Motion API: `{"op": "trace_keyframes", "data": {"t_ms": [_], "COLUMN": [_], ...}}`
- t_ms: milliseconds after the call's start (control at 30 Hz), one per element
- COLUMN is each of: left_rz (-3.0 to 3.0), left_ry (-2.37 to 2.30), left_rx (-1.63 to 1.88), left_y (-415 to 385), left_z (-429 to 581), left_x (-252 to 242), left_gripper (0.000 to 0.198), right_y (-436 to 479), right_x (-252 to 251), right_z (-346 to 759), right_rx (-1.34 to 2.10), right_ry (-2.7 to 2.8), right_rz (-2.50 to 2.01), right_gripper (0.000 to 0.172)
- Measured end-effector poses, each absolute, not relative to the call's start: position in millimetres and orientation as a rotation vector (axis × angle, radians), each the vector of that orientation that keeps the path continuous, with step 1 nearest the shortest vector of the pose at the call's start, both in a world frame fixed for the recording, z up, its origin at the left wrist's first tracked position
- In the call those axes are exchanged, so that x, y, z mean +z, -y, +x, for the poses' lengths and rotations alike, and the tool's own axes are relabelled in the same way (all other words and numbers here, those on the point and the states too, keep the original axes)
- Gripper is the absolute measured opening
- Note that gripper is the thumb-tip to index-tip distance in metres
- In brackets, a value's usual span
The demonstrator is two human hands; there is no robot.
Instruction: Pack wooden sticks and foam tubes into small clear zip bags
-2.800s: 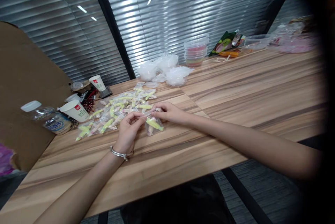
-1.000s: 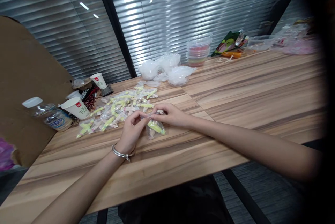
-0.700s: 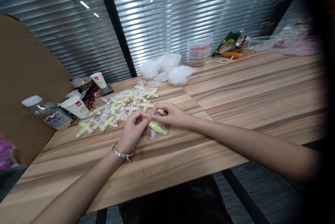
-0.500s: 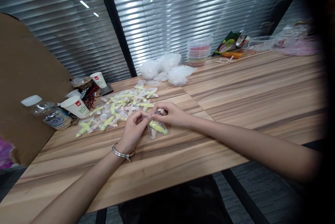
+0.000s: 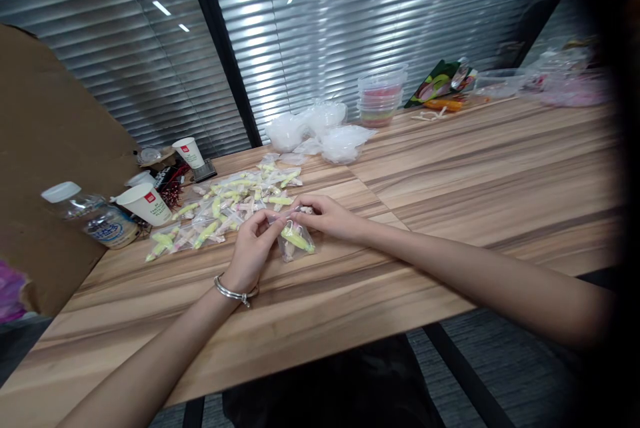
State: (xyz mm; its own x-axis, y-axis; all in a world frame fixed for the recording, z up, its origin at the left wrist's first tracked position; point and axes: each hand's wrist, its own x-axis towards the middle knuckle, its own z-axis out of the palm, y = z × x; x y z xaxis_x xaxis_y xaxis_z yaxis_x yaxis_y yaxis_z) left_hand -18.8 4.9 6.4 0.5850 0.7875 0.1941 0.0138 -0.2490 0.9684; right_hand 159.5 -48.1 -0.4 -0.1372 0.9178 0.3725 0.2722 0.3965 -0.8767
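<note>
While both forearms reach in over the near edge of the wooden surface (image 5: 350,308), the two hands meet at one small clear bag (image 5: 303,245), which sits between the near edge and the loose spread of similar bags (image 5: 215,215) toward the far left corner; the grip of the left hand (image 5: 250,248) pinches the bag's upper edge between thumb and fingertips, and the grip of the right hand (image 5: 327,218) pinches the same edge just beside it, the two nearly touching; whether the bag's lower end rests on the surface or hangs barely above it I cannot tell; inside lie a yellow-green piece (image 5: 297,238) and a paler one, partly hidden by glare on the film. By its look, the bag should be very light, its film thin, limp and rather slippery, apt to crease or slide if held loosely; the pieces inside look soft enough to dent, so the flat upper edge, above the contents, seems the best place to take hold, thumb against fingertip, with the filled lower part left unsqueezed; near the left edge stand a paper cup (image 5: 145,205) and a plastic bottle (image 5: 103,221); white plastic bundles (image 5: 343,143) and stacked tubs (image 5: 381,98) sit along the far edge.
</note>
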Motion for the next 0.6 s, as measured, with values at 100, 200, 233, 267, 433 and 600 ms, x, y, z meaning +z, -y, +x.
{"op": "trace_keyframes", "data": {"t_ms": [100,200,233,267,433,600], "left_rz": [1.656,1.623,1.612,1.602,1.573,1.615], "left_ry": [-0.684,-0.7,-0.701,-0.7,-0.711,-0.72], "left_rx": [0.873,0.901,0.906,0.908,0.941,1.046], "left_y": [-5.1,-4.9,-4.9,-5.2,-9.4,-11.1], "left_z": [-19.9,-19.0,-18.3,-17.6,-16.4,-18.9], "left_x": [6.7,7.1,7.1,6.8,2.3,1.4], "left_gripper": [0.018,0.018,0.018,0.018,0.022,0.02], "right_y": [46.3,45.0,44.7,44.6,45.6,47.2], "right_x": [-1.9,-1.4,-0.9,-0.4,2.6,5.4], "right_z": [161.0,163.1,163.7,164.3,165.2,164.2], "right_rx": [0.81,0.767,0.748,0.726,0.636,0.636], "right_ry": [1.569,1.544,1.543,1.542,1.518,1.509], "right_rz": [-1.089,-1.092,-1.096,-1.101,-1.12,-1.137], "right_gripper": [0.024,0.025,0.025,0.025,0.024,0.024]}}
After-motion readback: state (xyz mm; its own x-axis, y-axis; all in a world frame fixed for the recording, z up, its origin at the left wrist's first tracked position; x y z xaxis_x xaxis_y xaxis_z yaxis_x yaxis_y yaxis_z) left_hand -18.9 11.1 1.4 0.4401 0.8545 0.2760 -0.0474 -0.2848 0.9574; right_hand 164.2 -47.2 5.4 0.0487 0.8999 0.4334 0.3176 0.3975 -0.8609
